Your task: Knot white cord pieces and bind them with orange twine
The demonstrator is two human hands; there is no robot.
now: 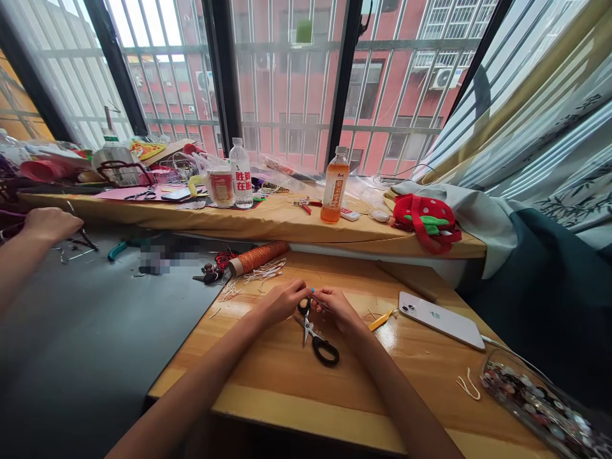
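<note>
Above the wooden table my left hand and my right hand meet, both with fingers pinched together. A tiny blue piece shows between their fingertips, too small to name for sure. Black-handled scissors lie partly spread just below the hands, one handle loop close to my left fingers. Beside my right wrist rests a yellow-handled tool. To the left of my hands are short white cord pieces and a spool of orange cord.
A white phone with a cable lies on the right of the table. Near it are a cord loop and a container of beads. Bottles stand on the sill ledge. Another person's hand is at far left.
</note>
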